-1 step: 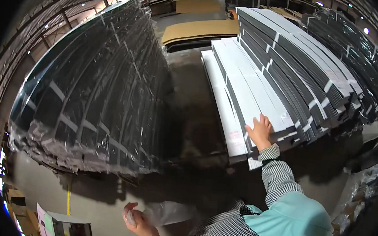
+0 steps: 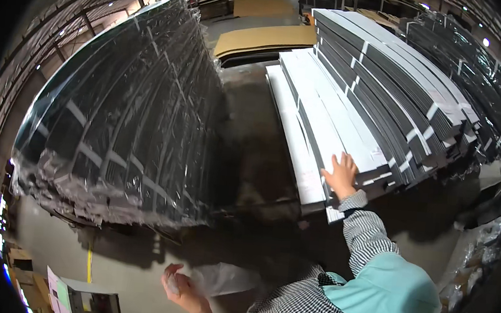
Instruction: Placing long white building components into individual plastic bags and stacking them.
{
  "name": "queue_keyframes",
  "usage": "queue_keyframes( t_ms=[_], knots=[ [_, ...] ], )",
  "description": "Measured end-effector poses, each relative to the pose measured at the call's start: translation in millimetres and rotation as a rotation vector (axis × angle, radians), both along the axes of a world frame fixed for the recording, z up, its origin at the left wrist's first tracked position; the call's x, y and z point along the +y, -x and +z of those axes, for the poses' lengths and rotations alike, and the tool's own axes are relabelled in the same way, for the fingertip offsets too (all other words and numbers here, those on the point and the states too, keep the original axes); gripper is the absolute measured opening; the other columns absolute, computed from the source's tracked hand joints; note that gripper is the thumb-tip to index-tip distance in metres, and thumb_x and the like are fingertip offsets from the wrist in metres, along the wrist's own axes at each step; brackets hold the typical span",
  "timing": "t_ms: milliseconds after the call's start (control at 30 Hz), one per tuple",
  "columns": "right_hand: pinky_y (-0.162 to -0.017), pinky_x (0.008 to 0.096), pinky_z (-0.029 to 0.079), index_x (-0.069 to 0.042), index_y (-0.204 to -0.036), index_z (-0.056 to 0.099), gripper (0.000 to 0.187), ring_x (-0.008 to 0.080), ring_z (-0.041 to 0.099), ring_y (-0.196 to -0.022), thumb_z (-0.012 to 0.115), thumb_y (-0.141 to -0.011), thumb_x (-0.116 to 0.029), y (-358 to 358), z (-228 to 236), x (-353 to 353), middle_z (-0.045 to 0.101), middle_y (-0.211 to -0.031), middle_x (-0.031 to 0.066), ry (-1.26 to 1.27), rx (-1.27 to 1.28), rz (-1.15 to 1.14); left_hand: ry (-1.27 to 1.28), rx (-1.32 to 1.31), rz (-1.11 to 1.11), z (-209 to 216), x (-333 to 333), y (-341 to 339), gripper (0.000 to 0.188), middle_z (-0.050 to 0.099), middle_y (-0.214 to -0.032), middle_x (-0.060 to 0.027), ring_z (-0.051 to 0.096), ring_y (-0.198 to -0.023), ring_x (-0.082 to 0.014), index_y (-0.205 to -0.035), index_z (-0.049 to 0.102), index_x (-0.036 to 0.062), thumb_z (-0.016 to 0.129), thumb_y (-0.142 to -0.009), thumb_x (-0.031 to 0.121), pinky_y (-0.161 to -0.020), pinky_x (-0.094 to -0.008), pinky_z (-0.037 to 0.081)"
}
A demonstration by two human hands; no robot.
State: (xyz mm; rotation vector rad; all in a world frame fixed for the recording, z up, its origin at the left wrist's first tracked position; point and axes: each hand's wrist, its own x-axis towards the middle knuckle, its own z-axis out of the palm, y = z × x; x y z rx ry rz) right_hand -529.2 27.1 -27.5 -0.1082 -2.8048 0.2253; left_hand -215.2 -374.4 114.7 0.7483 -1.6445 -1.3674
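My right hand [image 2: 340, 176] lies with spread fingers on the near end of a long white-topped bundle of flat strips [image 2: 331, 131]. It grips nothing; the fingers rest on the top and at the dark gap beside it. A lower white bundle [image 2: 292, 137] sits along its left side, bearing a faint printed label near the front. Down at the lower middle, my left hand [image 2: 183, 294] is curled round a piece of clear plastic film [image 2: 225, 278], which trails off to the right above the floor. Part of that film is blurred.
Left stands a tall stack of dark strips [image 2: 129, 116] wrapped in clear film. Higher strapped bundles [image 2: 381, 87] rise to the right, with another wrapped stack [image 2: 466, 74] beyond. Brown boards [image 2: 266, 40] lie at the back. A pink-and-green-sided box [image 2: 62, 295] stands lower left.
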Motion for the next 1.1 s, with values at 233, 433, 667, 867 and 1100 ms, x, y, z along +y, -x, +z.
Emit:
queue_keyframes(
  t_ms=[233,433,667,867,1100],
  knots=[
    [-0.106,0.0684,0.026,-0.025,-0.150,0.042,0.081,0.0425,0.017,-0.148,0.074,-0.075,-0.028,-62,30,0,0.017,-0.163,0.0186,0.247,-0.245,-0.091,-0.186,0.230,-0.474,4,86,-16,0.022,0.065,-0.105,-0.0053,0.042,-0.063,-0.0015,-0.115,0.061,0.0019,0.059,-0.093,0.004,-0.053,-0.0166,0.032],
    [-0.107,0.0637,0.028,-0.009,-0.127,0.066,0.050,0.0386,0.030,-0.144,0.074,-0.083,-0.033,-226,66,41,0.047,-0.149,0.0177,0.203,-0.093,0.213,-0.450,0.276,-0.732,38,154,7,0.027,0.067,-0.109,-0.0110,0.047,-0.066,-0.0035,-0.126,0.059,-0.0001,0.058,-0.098,0.004,-0.057,-0.0177,0.036],
    [-0.106,0.0441,0.041,-0.003,-0.117,0.062,0.044,0.0365,0.054,-0.120,0.080,-0.082,-0.022,-313,172,-46,0.060,-0.120,0.0155,0.843,0.178,0.948,-0.432,0.307,-0.699,37,191,0,0.023,0.069,-0.101,-0.0094,0.052,-0.066,-0.0060,-0.118,0.061,-0.0003,0.057,-0.097,0.005,-0.056,-0.0193,0.042],
    [-0.075,0.0285,0.043,0.003,-0.097,0.067,0.012,0.0175,0.053,-0.084,0.058,-0.089,0.005,-325,131,4,0.054,-0.086,0.0066,0.931,0.454,0.804,-0.299,0.369,-1.032,14,237,-23,0.036,0.063,-0.113,-0.0055,0.061,-0.105,-0.0117,-0.127,0.059,0.0016,0.067,-0.092,0.005,-0.091,-0.0259,0.049],
    [-0.066,0.0323,0.049,0.006,-0.104,0.069,0.014,0.0214,0.061,-0.073,0.062,-0.093,-0.001,-353,187,35,0.068,-0.087,0.0133,0.979,0.376,0.662,-0.272,0.349,-1.127,14,245,-63,0.037,0.062,-0.100,-0.0018,0.056,-0.097,-0.0086,-0.118,0.061,0.0039,0.079,-0.086,0.013,-0.090,-0.0257,0.045]
  ],
)
